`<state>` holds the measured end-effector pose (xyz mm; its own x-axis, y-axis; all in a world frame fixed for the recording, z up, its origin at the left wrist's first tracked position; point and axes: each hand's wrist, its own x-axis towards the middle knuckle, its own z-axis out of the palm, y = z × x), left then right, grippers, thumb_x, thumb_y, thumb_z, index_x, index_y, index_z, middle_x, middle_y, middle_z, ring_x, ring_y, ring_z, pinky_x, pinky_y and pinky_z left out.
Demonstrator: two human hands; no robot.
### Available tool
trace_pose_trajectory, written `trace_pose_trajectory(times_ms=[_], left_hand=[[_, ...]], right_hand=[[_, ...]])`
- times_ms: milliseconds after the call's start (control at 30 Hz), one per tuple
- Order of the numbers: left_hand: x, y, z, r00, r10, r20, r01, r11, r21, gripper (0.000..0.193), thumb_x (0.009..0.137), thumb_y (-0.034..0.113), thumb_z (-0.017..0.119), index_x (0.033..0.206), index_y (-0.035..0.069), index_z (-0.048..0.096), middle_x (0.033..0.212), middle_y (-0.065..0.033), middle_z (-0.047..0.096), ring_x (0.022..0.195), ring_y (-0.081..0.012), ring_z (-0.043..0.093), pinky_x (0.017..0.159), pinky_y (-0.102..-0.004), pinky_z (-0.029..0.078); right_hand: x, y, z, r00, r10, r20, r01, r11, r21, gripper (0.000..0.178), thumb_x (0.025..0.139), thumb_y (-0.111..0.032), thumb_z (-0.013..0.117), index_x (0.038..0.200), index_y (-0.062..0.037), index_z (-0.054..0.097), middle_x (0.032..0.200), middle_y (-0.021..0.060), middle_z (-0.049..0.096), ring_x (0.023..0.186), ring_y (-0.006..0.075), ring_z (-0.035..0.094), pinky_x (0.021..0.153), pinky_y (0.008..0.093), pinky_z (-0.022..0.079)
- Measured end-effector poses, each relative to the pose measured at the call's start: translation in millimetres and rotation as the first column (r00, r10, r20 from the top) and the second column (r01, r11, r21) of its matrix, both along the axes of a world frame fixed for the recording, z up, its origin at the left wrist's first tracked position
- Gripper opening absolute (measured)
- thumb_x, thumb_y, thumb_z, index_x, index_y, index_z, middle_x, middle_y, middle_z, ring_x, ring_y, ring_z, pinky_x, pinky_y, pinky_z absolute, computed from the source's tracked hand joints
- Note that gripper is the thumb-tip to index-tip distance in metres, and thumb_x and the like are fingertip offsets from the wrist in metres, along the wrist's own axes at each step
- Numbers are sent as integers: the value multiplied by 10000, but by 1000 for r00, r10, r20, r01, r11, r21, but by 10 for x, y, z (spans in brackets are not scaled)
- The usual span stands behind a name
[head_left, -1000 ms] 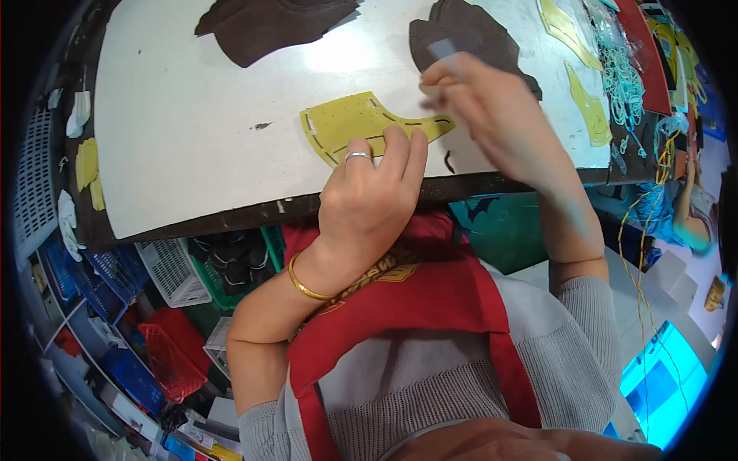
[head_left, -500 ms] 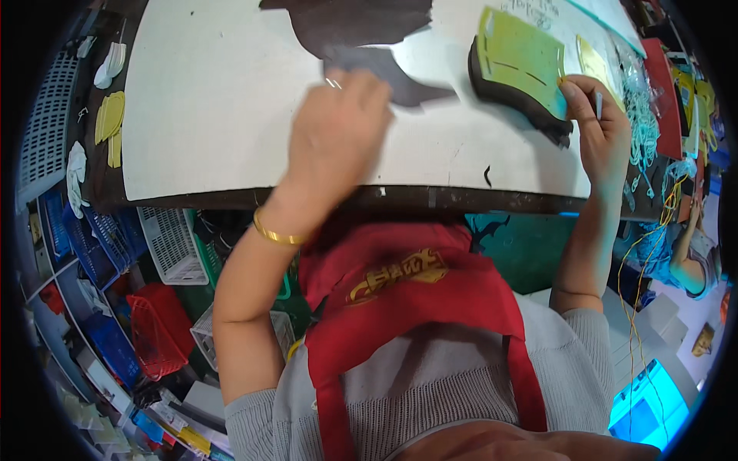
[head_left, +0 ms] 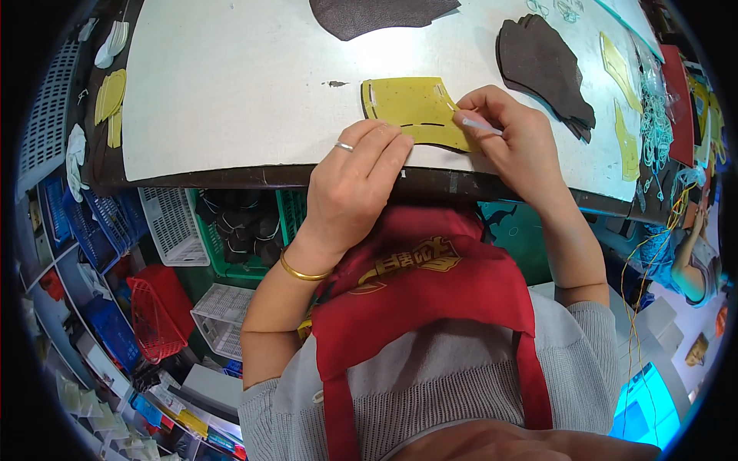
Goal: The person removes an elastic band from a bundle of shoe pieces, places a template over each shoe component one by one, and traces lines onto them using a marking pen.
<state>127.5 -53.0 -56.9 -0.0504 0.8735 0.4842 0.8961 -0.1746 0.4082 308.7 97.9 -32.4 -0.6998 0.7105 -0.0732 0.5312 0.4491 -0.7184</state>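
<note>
A yellow pattern template [head_left: 407, 100] with slots and a curved edge lies near the table's front edge, over a dark piece whose rim shows beneath it. My left hand [head_left: 357, 173], ringed and braceleted, has its fingers closed together at the template's near left edge, fingertips pressing down. My right hand [head_left: 515, 142] is closed round a slim white pen [head_left: 482, 126], its thumb and fingertips touching the template's right end. Whether the pen's tip meets the piece is hidden by the fingers. Farther right sits a stack of dark brown leather pieces [head_left: 542, 69].
One larger dark leather piece [head_left: 377, 17] lies at the table's far side. Yellow templates [head_left: 626, 142] and tangled pale cord [head_left: 656, 123] are on the right. Plastic baskets [head_left: 173, 227] stand below the table's left front. Another person's arm [head_left: 682, 246] shows far right.
The yellow template has come off the dark stack to the table's front middle, carried by my right hand. My left hand has moved down to it. The larger leather piece now lies farther away.
</note>
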Motion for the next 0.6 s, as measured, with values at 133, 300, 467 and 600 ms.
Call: trace_pose_trajectory(times_ms=[133,300,467,600], left_hand=[[33,24,58,997,12,-78,-15,999,-33,307,783,1,717,1089,24,729,1068,-100,699,978,-282,677,797,-356,596],[90,58,167,977,-7,-213,-27,987,-159,393,777,23,673,1164,67,720,1076,-65,684,962,-234,648,738,-320,586],[99,117,218,925,-48,-377,-39,975,-220,501,780,41,678,1269,147,691,1016,-24,628,880,-211,606,628,-284,558],[131,143,279,905,-96,-414,-10,969,-247,530,776,47,681,1290,174,691,1031,-16,603,866,-207,590,596,-278,550]], right_hand=[[-50,-46,-4,997,12,71,-21,992,126,216,962,-252,703,1039,-50,703,784,101,720,682,228,671,635,335,517],[63,210,95,993,76,86,-76,997,-2,237,927,-275,719,1035,-64,713,817,93,750,751,284,732,670,366,556],[325,289,109,998,-23,50,30,989,-141,226,866,-211,772,1003,-47,701,827,85,760,785,246,749,706,325,566],[319,85,135,993,-20,118,-8,972,235,198,864,-198,778,991,-73,693,793,66,742,774,258,740,666,356,557]])
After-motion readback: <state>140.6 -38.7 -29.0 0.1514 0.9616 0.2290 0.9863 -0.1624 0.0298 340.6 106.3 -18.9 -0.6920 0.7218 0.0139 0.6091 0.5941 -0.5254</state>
